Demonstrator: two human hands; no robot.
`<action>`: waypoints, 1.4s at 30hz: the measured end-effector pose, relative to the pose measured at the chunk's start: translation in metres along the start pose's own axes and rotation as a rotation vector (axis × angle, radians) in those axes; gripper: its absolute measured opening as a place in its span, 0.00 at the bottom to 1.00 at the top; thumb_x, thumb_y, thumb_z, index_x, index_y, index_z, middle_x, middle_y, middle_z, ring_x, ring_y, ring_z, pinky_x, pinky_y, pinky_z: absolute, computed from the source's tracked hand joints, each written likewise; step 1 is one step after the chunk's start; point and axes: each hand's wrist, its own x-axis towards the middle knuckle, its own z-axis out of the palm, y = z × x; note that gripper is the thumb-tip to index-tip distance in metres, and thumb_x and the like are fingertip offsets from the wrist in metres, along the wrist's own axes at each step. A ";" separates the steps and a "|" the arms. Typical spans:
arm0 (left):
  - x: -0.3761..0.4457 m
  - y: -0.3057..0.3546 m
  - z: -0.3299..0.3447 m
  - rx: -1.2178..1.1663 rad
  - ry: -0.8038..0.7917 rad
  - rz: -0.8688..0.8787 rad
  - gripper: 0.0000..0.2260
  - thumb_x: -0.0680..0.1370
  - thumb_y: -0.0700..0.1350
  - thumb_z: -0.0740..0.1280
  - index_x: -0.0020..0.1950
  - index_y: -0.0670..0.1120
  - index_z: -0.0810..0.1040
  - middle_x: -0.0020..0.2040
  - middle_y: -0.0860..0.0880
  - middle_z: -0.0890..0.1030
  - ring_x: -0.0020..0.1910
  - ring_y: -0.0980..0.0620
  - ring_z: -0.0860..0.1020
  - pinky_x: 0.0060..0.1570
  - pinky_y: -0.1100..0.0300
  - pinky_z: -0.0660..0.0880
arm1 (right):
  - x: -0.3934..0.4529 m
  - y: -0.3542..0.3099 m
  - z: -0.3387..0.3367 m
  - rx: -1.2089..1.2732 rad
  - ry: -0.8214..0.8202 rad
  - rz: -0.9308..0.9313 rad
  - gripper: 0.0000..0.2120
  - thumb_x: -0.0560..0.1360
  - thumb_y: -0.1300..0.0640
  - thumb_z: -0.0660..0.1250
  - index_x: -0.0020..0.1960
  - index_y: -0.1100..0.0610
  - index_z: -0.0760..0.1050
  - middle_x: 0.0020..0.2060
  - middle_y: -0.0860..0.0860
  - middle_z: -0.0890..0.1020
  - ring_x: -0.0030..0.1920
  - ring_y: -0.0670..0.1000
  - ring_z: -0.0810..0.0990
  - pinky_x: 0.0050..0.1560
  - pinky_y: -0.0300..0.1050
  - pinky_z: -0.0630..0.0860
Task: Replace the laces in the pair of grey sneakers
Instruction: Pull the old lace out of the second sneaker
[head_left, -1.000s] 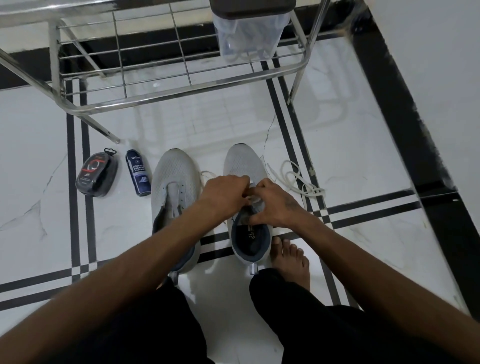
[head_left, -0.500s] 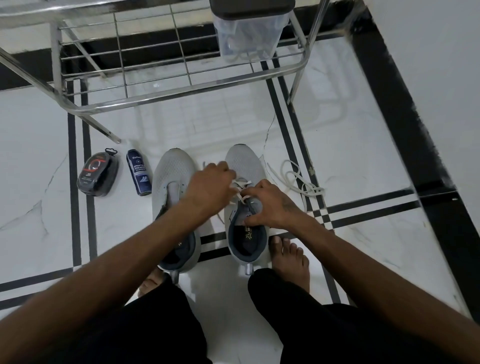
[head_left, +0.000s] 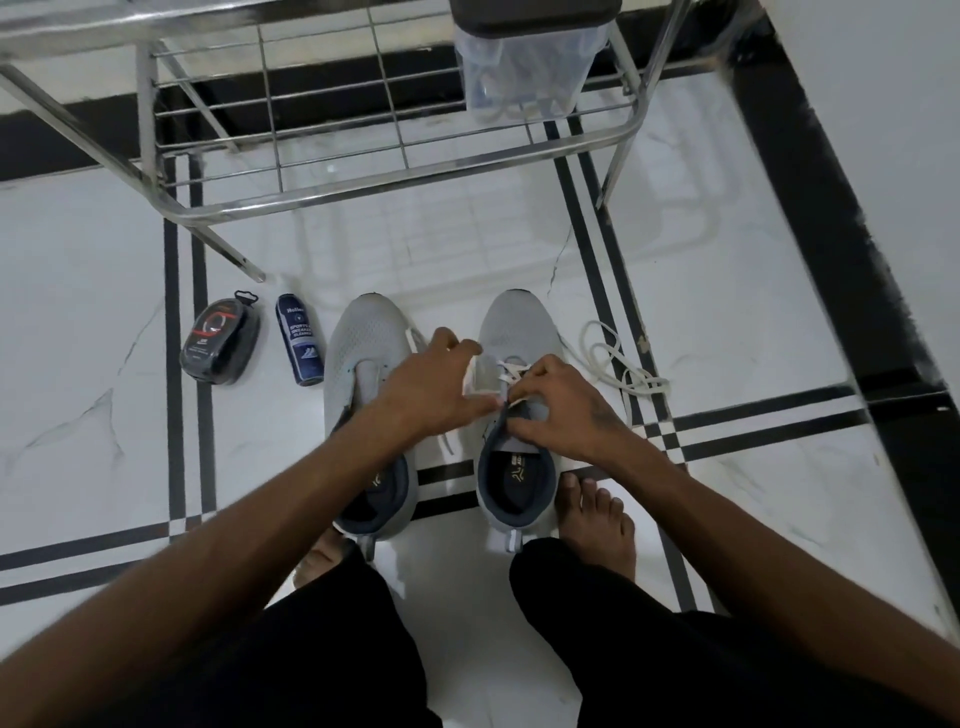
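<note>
Two grey sneakers stand side by side on the white tiled floor. The left sneaker (head_left: 363, 343) has no lace over its tongue. On the right sneaker (head_left: 519, 322) a white lace (head_left: 511, 371) crosses the upper eyelets. My left hand (head_left: 426, 384) pinches a strand of that lace at the shoe's left side. My right hand (head_left: 566, 410) pinches the lace at the tongue, thumb on the collar. A loose white lace (head_left: 618, 364) lies coiled on the floor right of the shoe.
A steel wire rack (head_left: 363, 166) stands ahead, holding a clear plastic box (head_left: 524, 67) with a dark lid. A black shoe-polish sponge case (head_left: 221, 338) and a blue cleaner can (head_left: 298, 340) lie left of the sneakers. My bare feet (head_left: 597, 514) are behind the shoes. A wall (head_left: 883, 130) runs along the right.
My left hand has moved up and left, drawing the lace strand out from the right sneaker. My right hand has slid slightly toward the toe, uncovering more of the collar.
</note>
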 end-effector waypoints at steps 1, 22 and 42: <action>-0.003 0.006 0.004 -0.038 -0.030 0.010 0.39 0.72 0.62 0.73 0.77 0.49 0.61 0.69 0.44 0.66 0.62 0.43 0.74 0.56 0.52 0.73 | 0.002 -0.002 0.000 -0.022 -0.001 -0.028 0.13 0.71 0.49 0.75 0.55 0.49 0.83 0.53 0.50 0.73 0.57 0.51 0.73 0.51 0.42 0.70; -0.016 0.010 0.035 -0.498 -0.029 -0.123 0.34 0.73 0.42 0.74 0.69 0.53 0.56 0.37 0.45 0.81 0.36 0.48 0.80 0.44 0.49 0.79 | -0.005 -0.021 0.011 -0.427 0.133 -0.086 0.12 0.78 0.50 0.66 0.56 0.56 0.80 0.55 0.53 0.78 0.55 0.54 0.71 0.56 0.49 0.70; -0.016 0.010 0.041 -0.461 0.021 -0.145 0.32 0.72 0.42 0.74 0.66 0.52 0.58 0.34 0.49 0.80 0.34 0.51 0.78 0.33 0.60 0.70 | 0.006 -0.011 -0.010 -0.309 0.093 -0.119 0.08 0.79 0.53 0.67 0.45 0.56 0.80 0.46 0.52 0.79 0.48 0.53 0.75 0.50 0.48 0.73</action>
